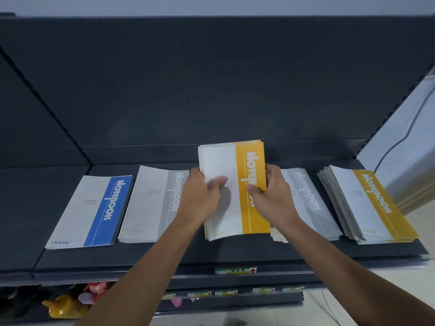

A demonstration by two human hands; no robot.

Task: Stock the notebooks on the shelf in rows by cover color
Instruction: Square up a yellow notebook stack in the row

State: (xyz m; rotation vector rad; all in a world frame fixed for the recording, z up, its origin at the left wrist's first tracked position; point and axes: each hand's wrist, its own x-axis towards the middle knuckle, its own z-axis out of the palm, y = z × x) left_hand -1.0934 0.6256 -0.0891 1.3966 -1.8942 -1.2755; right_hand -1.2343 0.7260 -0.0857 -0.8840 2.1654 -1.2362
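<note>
Dark shelf (164, 257), left hand (200, 196) and right hand (273, 196) clamped on yellow "Notebook" stack (231, 220)

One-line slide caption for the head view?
Left hand and right hand grip a yellow notebook stack at the shelf, between gray stacks; blue stack far left, second yellow stack far right.

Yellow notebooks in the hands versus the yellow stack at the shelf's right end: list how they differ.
The held notebooks are gripped by the left hand and right hand; the right-end stack is untouched. The held notebooks tilt up; the right-end stack lies flat on the shelf. Both have white covers with yellow bands.
</note>
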